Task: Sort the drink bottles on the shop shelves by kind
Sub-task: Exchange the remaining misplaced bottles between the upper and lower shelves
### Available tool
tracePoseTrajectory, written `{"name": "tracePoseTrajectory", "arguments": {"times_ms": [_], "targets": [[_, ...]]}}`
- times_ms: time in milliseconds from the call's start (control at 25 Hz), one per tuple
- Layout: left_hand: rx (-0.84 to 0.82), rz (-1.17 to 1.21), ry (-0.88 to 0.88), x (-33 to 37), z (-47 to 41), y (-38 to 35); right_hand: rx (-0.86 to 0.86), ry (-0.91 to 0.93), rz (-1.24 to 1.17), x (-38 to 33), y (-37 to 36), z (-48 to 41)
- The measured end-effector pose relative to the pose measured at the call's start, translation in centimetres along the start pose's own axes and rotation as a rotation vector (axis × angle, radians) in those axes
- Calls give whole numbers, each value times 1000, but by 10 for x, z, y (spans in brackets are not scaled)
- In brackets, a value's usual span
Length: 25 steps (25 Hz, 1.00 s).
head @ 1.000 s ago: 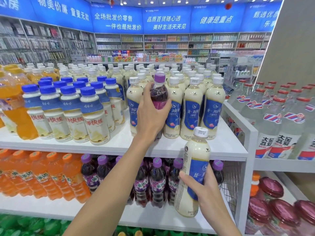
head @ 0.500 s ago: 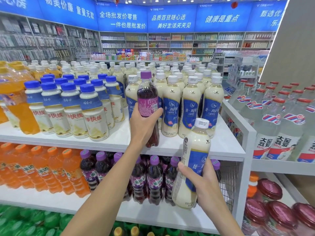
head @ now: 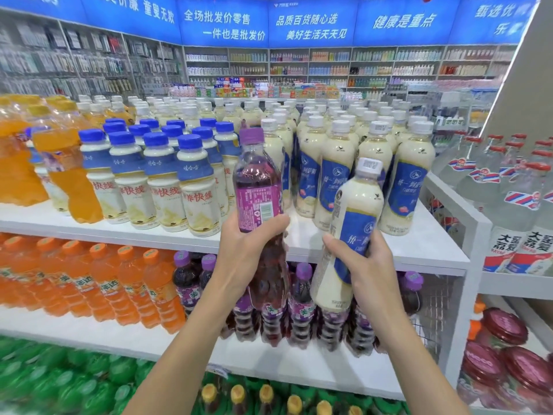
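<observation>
Both hands are full. The left hand (head: 245,253) wraps its fingers round the lower body of a purple drink bottle (head: 257,187), held upright in front of the upper shelf (head: 389,250) edge. The right hand (head: 368,265) grips a cream bottle with a blue label (head: 350,223), tilted, just beside it. This looks like a swap. The purple one belongs one shelf down with the purple-capped row (head: 302,295), and the cream one with the white-capped cream row (head: 335,181). Lower the purple bottle clear of the shelf lip, label forward, then stand the cream one upright without nudging its neighbours.
</observation>
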<state>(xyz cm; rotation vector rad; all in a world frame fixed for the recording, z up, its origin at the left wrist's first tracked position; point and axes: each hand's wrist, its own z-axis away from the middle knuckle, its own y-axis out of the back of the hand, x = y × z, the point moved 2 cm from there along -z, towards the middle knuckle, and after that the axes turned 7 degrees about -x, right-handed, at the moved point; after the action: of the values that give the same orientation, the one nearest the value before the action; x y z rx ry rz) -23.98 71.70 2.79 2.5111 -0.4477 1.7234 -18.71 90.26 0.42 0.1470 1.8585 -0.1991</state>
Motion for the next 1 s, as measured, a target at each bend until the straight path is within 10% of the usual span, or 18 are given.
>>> {"name": "tracePoseTrajectory", "arguments": {"times_ms": [1000], "targets": [[-166,35,133,-10,10,89,270,76,288,11,-97,-102]]}}
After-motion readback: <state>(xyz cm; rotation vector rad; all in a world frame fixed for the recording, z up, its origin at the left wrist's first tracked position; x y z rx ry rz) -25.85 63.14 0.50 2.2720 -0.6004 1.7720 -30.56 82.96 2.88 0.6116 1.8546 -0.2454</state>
